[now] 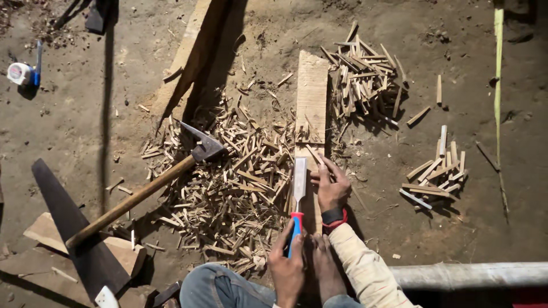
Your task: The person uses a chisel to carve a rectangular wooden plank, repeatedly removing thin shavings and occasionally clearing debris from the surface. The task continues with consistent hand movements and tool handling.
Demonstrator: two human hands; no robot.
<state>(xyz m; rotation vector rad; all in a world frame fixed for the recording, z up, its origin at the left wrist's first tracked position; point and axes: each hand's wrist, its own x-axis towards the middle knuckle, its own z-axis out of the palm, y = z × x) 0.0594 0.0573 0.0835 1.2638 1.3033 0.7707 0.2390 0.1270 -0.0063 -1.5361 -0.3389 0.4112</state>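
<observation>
While the long wooden plank (311, 97) lies on the dirt between heaps of wood chips (228, 188), my right hand (333, 185) presses a small wood strip (315, 155) onto it, and my left hand (287, 268) grips the chisel (298, 197), blade on the plank.

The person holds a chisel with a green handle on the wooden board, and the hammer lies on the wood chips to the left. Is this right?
Not quite: the chisel has a red and blue handle, not green, as the head view shows. The rest holds: it rests on the wooden board, and the hammer lies on the wood chips to the left.
</observation>
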